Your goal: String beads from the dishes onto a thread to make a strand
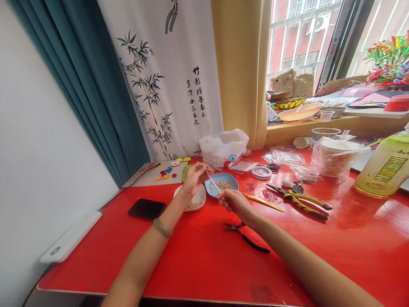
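Note:
My left hand is raised over the red table, fingers pinched on the upper end of a beaded strand. My right hand pinches the strand's lower end, so it runs slanting between both hands. Under the strand sits a blue dish with small golden beads. A white dish of beads lies below my left wrist, which wears a pale green bangle.
Black pliers lie by my right forearm; yellow-handled pliers and a yellow stick lie to the right. A black phone is on the left. A white bag, thread spool, scissors, plastic bags and a green bottle stand behind.

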Demonstrator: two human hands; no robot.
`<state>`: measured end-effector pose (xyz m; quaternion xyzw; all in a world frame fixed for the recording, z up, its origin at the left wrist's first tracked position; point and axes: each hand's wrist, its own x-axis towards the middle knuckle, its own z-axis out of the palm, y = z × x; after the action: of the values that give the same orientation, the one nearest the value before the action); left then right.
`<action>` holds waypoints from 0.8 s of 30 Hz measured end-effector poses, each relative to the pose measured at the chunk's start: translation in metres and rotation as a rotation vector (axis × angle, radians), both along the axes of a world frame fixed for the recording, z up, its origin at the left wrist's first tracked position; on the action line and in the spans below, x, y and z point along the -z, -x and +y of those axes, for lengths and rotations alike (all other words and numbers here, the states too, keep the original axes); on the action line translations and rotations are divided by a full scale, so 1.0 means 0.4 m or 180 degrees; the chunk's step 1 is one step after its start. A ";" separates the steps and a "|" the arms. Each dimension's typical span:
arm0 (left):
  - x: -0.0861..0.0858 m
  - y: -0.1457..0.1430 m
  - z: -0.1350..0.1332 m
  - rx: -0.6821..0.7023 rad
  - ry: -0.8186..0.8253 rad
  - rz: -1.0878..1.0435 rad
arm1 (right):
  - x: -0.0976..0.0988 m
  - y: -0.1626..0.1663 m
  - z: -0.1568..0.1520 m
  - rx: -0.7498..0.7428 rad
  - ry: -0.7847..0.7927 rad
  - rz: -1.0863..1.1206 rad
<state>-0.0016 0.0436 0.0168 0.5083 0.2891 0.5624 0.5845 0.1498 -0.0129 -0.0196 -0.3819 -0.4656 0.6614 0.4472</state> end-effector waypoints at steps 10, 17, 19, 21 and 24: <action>0.010 0.005 0.011 0.0034 0.0029 -0.0071 | -0.019 -0.003 -0.008 0.0019 -0.0207 -0.0040; 0.007 -0.001 0.006 0.0069 0.0079 -0.0065 | -0.026 0.002 -0.012 0.0138 -0.0175 -0.0234; 0.006 -0.004 0.004 0.0092 0.0080 -0.0034 | -0.022 0.004 -0.010 0.0134 -0.0140 -0.0200; 0.008 -0.007 0.002 0.0112 0.0088 0.0002 | -0.017 0.006 -0.007 0.0087 -0.0084 -0.0124; 0.010 -0.011 0.000 0.0152 0.0086 0.0082 | -0.009 0.009 -0.005 -0.0035 -0.0025 0.0001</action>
<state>0.0028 0.0437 0.0127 0.5143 0.2920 0.5377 0.6009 0.1462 -0.0150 -0.0158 -0.3774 -0.4702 0.6621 0.4450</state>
